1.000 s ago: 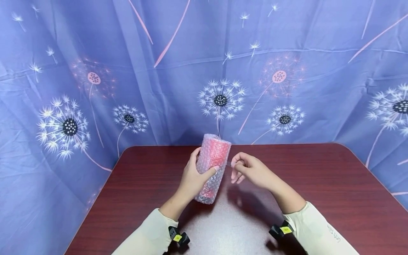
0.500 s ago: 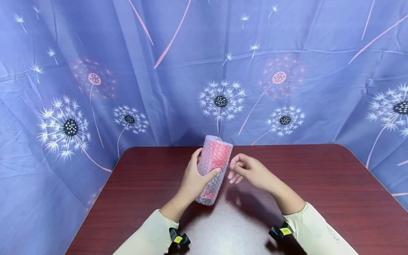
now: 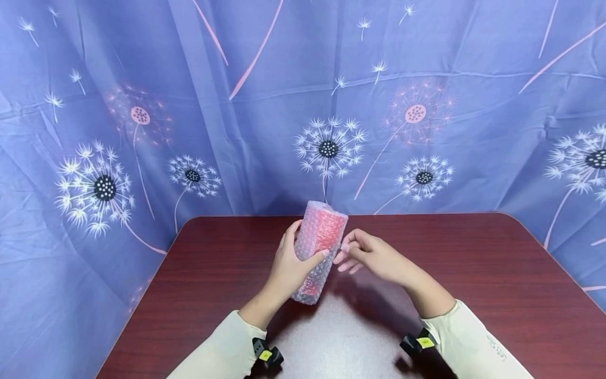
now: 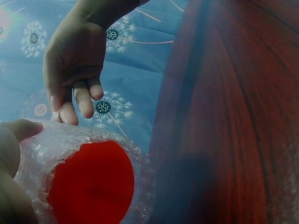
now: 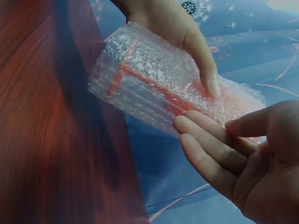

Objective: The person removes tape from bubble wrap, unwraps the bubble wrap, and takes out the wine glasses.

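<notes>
A red cylinder wrapped in bubble wrap [image 3: 322,231] is held tilted above the table. My left hand [image 3: 291,266] grips it from the left, thumb across the front and fingers behind. In the left wrist view, the wrapped cylinder's round red end [image 4: 96,182] shows inside the bubble wrap. At the wrap's right side my right hand [image 3: 374,256] pinches a short piece of clear tape [image 4: 56,116] between thumb and forefinger. Its other fingers [image 5: 210,149] extend loosely beside the wrap. Most of the tape is hidden behind the fingers.
The dark red wooden table [image 3: 473,263] has rounded far corners. Behind it hangs a blue curtain [image 3: 265,131] with a dandelion print. Each sleeve carries a black wrist camera, one on the left [image 3: 267,353] and one on the right [image 3: 417,342].
The wrapped cylinder has shifted slightly right with my left hand. My right fingers have come closer to its side, and the strip of clear tape between them shows shorter.
</notes>
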`<state>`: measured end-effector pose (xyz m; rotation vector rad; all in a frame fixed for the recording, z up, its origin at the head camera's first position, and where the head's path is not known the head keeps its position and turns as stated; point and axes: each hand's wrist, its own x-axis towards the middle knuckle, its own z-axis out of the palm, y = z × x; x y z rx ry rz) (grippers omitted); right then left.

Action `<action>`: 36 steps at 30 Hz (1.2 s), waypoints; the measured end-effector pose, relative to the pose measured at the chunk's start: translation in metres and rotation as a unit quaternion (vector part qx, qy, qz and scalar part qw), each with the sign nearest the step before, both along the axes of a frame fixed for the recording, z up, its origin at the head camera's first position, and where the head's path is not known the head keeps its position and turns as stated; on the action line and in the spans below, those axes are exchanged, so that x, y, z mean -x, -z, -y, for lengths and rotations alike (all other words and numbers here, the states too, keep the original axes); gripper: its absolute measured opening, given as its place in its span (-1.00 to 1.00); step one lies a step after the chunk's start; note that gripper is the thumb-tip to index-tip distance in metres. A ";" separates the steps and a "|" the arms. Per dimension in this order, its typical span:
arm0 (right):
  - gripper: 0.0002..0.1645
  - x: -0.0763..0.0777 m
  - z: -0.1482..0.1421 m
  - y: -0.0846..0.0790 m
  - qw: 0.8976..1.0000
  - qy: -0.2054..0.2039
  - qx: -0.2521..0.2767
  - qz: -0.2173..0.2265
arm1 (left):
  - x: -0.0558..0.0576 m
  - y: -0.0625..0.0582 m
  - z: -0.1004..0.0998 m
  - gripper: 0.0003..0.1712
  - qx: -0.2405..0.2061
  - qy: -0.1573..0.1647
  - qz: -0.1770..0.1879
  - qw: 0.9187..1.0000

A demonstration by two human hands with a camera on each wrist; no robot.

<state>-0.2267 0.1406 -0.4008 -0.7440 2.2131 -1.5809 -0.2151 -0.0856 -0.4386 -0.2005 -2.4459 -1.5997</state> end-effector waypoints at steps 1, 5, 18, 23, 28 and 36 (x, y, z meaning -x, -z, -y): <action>-0.68 0.000 0.000 0.000 1.000 -0.001 -0.003 -0.001 | 0.000 0.000 0.000 0.06 0.003 -0.001 0.000 1.000; -0.71 0.000 -0.001 -0.001 1.000 -0.002 -0.019 -0.016 | 0.000 0.000 0.000 0.06 0.011 -0.002 0.000 1.000; -0.81 0.001 0.000 0.000 0.999 0.001 -0.007 -0.047 | 0.000 -0.001 0.001 0.05 0.002 0.023 0.020 1.000; -0.78 0.003 0.001 0.002 0.999 0.005 -0.006 -0.050 | -0.002 -0.002 0.002 0.02 -0.025 0.081 0.040 0.996; -0.78 0.005 -0.001 0.002 0.998 0.021 -0.012 -0.049 | -0.001 -0.003 0.003 -0.04 -0.032 0.103 0.030 0.994; -0.77 0.006 -0.002 0.002 0.998 0.028 -0.012 -0.047 | -0.001 -0.005 0.005 -0.04 -0.084 0.113 0.029 0.990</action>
